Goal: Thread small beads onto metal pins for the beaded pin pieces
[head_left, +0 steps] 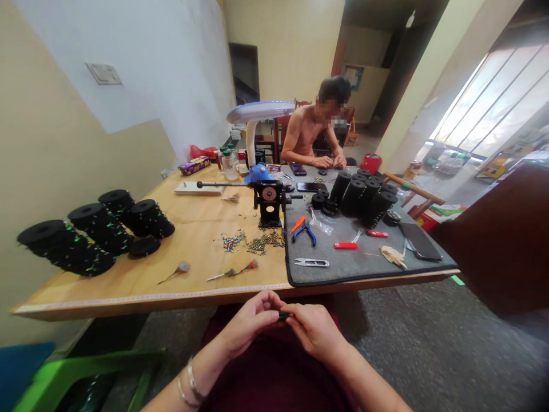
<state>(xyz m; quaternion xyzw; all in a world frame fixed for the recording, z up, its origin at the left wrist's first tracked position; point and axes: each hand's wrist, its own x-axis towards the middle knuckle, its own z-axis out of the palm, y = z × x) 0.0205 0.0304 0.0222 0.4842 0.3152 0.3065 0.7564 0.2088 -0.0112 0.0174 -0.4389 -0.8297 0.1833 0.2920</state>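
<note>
Left hand and right hand pinched one small dark piece over the lap, off the worktop. I judged a slip could lose it on the floor.

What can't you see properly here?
Head view:
- Dark bit: pinched between left hand and right hand, mostly covered by them.
- Beads: too small to tell shapes.
- Co-worker's hands: far off, what they hold is unclear.
- Green frame: cut by bottom edge.
</note>
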